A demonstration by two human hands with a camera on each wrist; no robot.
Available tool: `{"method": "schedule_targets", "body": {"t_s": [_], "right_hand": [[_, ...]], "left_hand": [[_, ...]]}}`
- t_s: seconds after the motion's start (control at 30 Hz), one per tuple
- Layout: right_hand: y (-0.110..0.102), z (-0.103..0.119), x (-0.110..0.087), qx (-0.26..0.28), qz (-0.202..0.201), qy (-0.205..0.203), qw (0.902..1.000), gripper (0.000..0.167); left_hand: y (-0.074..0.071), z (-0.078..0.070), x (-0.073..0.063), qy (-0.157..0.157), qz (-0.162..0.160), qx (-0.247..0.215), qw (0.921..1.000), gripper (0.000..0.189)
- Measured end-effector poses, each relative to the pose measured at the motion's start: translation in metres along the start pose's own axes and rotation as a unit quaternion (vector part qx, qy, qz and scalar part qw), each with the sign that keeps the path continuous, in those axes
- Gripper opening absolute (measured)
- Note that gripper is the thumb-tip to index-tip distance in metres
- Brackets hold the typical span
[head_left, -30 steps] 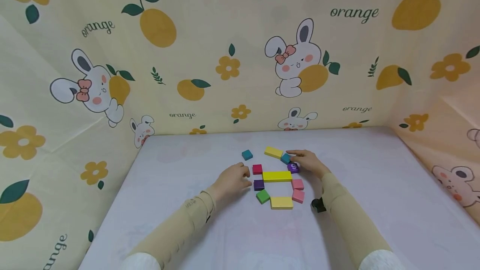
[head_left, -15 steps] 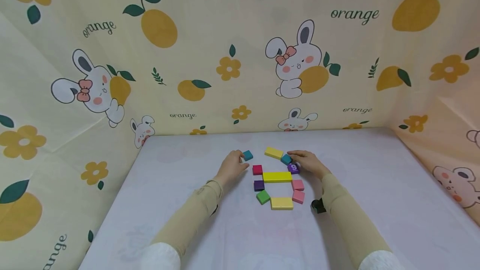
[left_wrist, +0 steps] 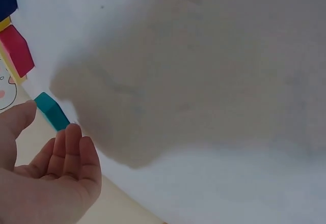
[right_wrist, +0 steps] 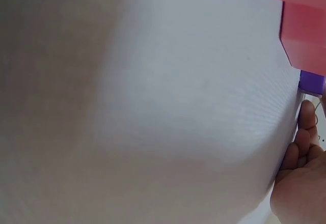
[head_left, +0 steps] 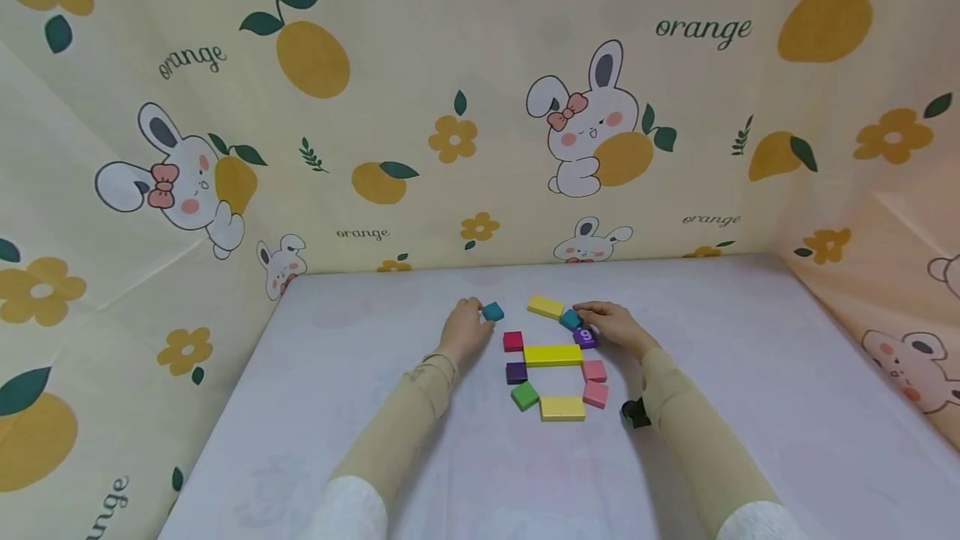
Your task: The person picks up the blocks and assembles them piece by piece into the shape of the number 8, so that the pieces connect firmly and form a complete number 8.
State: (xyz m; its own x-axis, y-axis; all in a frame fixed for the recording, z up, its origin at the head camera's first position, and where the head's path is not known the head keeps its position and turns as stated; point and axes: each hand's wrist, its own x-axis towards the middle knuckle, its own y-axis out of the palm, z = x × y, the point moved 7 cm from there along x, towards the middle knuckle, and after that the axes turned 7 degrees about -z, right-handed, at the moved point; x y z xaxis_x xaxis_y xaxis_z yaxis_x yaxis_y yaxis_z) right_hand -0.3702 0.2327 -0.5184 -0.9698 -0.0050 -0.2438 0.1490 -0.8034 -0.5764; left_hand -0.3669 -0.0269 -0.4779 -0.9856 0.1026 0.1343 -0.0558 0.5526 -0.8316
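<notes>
My left hand point(head_left: 463, 330) pinches a small teal block point(head_left: 492, 312) at the far left of the block group. Up close in the left wrist view, my thumb sits at one end of this teal block point(left_wrist: 52, 111) and my fingertips at the other. Across from it, my right hand point(head_left: 617, 326) holds a second teal block point(head_left: 571, 319) between index finger and thumb. That block lies between a pale yellow block point(head_left: 545, 307) and a purple block point(head_left: 584, 338) with a number on it. The right wrist view shows the hand point(right_wrist: 300, 183) at its edge, with the held block hidden.
Nearer me, a long yellow block point(head_left: 552, 355), a crimson block point(head_left: 513, 342), a dark purple block point(head_left: 516, 372), a green block point(head_left: 525, 396), two pink blocks point(head_left: 595, 371) and another yellow block point(head_left: 562, 408) form a ring. A black object point(head_left: 636, 413) lies beside my right forearm.
My left hand has moved from beside the crimson and dark purple blocks up and away from me to the teal block, and taken hold of it. My right hand stays in place.
</notes>
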Motion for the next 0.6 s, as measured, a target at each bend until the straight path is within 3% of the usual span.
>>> {"method": "schedule_targets", "body": {"t_s": [0.37,0.6], "right_hand": [[-0.0001,-0.001,-0.0004,0.003,0.0,0.012,0.9999,0.045],[0.0,0.0001,-0.0008,-0.015,0.0,0.012,0.9998,0.046]], "left_hand": [[0.0007,0.0002,0.0042,-0.004,-0.013,0.052,0.9986,0.036],[0.0037,-0.0043,0.0059,0.01,-0.006,0.084,0.9964,0.033]]}}
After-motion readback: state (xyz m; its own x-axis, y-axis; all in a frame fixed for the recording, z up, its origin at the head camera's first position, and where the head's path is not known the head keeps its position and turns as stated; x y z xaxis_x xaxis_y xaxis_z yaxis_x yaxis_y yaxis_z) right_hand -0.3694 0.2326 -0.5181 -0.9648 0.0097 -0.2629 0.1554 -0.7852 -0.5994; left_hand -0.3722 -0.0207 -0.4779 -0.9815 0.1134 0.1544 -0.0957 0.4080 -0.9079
